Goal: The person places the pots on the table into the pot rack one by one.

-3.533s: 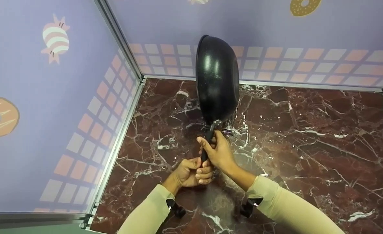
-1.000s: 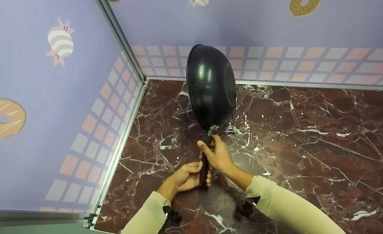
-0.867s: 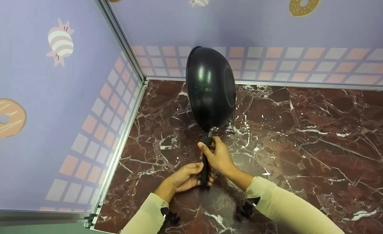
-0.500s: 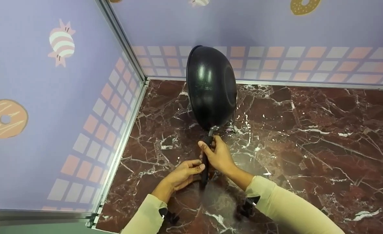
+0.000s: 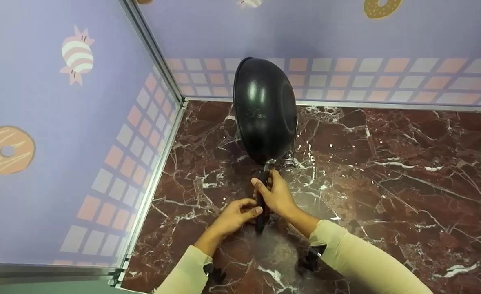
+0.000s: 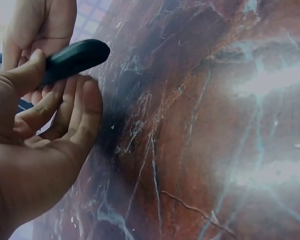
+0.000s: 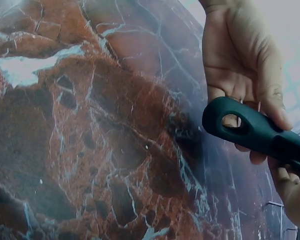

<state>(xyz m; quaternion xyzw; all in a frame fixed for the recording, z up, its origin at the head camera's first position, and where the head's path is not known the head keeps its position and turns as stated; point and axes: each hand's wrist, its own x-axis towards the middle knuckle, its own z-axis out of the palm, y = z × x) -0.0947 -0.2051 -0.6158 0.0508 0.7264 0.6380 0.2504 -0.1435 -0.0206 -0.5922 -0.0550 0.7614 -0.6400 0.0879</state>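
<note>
A deep black wok (image 5: 264,108) is held up on its side, with its outer wall and part of its flat base showing. Its inside is hidden from the head view. My right hand (image 5: 279,196) grips the black handle close to the metal neck, thumb along the near side. Lower down, my left hand (image 5: 233,216) has its thumb against the handle and its fingers behind it. In the left wrist view those fingers curl below the handle (image 6: 80,57). The handle's end, with a hanging hole, sticks out in the right wrist view.
Thin metal wires of some object (image 5: 289,162) show behind the wok's lower side, mostly hidden. Dark red marbled tabletop (image 5: 371,196) lies below. A patterned left wall (image 5: 40,102) and back wall (image 5: 387,45) enclose it.
Since the earliest frame the wok has shifted slightly left and turned, showing more base. My left hand's fingers have loosened from the handle's end, leaving it more exposed. The right hand keeps its grip.
</note>
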